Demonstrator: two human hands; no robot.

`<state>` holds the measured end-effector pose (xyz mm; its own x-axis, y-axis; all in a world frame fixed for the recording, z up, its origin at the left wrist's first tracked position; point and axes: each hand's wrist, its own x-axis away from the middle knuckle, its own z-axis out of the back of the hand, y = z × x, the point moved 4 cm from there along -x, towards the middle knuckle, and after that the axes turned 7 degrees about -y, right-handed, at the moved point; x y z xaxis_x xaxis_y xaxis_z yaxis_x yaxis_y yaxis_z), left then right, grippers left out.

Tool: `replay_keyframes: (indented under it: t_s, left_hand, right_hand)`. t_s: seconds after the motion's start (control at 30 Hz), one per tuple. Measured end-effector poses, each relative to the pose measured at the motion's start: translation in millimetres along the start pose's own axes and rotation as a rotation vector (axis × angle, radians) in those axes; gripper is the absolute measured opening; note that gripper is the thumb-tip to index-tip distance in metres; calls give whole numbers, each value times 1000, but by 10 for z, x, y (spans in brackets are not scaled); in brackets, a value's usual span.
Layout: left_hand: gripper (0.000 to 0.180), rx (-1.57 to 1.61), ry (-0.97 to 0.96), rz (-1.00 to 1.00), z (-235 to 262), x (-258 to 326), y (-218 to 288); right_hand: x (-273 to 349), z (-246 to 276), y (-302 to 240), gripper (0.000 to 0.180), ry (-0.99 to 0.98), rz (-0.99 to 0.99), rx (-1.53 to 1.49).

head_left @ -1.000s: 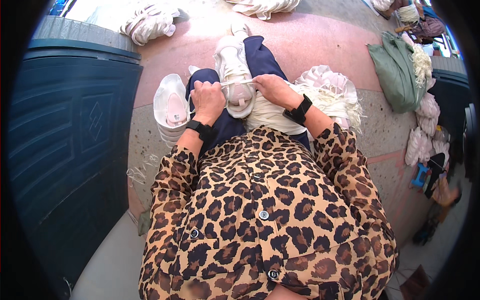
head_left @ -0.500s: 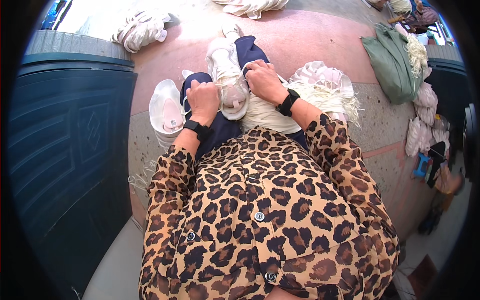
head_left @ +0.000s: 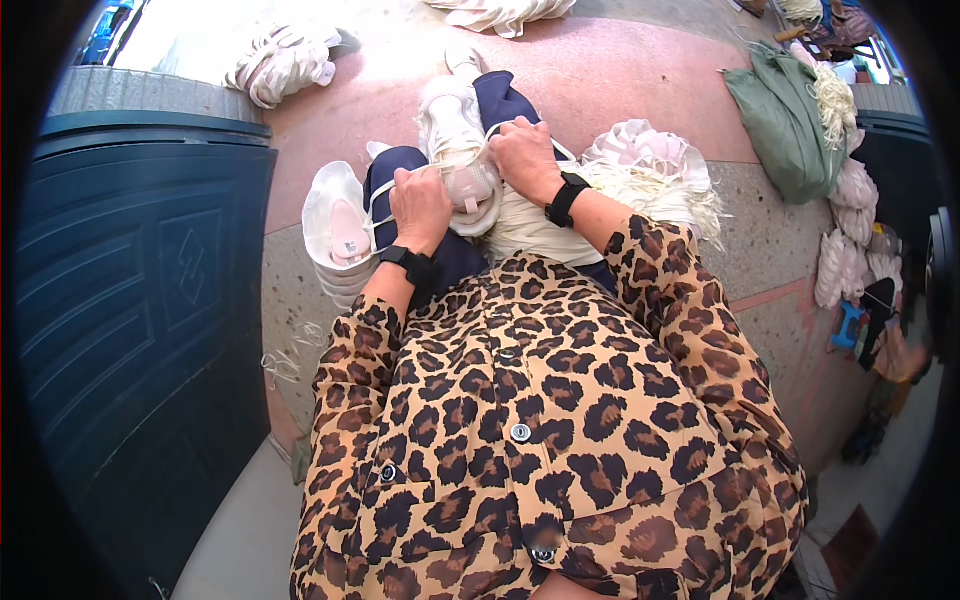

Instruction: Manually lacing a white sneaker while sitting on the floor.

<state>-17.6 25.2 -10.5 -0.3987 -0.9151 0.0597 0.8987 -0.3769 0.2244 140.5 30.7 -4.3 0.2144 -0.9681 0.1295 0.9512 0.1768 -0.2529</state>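
1. We had a pink-and-speckled floor (head_left: 640, 80) up top and a dark blue door (head_left: 150, 300) filling frame left.
2. Our white shoe (head_left: 455, 130) sat upper middle; our left hand (head_left: 422, 210) and right hand (head_left: 528, 160) were closed, pinching lace (head_left: 445, 163) either side.
3. Even, gentle tension seemed best to us, tongue (head_left: 470, 185) flat.
4. A cream lace bundle (head_left: 545, 225) crowded the right, nested uppers (head_left: 345, 225) the left, so slack loops might've snagged on us.
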Motion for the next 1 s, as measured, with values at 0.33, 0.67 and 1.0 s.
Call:
replay_keyframes:
  t_s: [0.33, 0.67, 1.0]
  left_hand:
    - [13, 116, 30, -165, 215, -275, 289]
    - [9, 250, 88, -177, 115, -436, 286]
    - [14, 1393, -365, 275, 82, -750, -85]
  right_hand:
    - [113, 28, -97, 13, 0, 114, 76]
    - [99, -50, 6, 14, 63, 118, -197]
    - [-140, 28, -383, 9, -156, 268, 419]
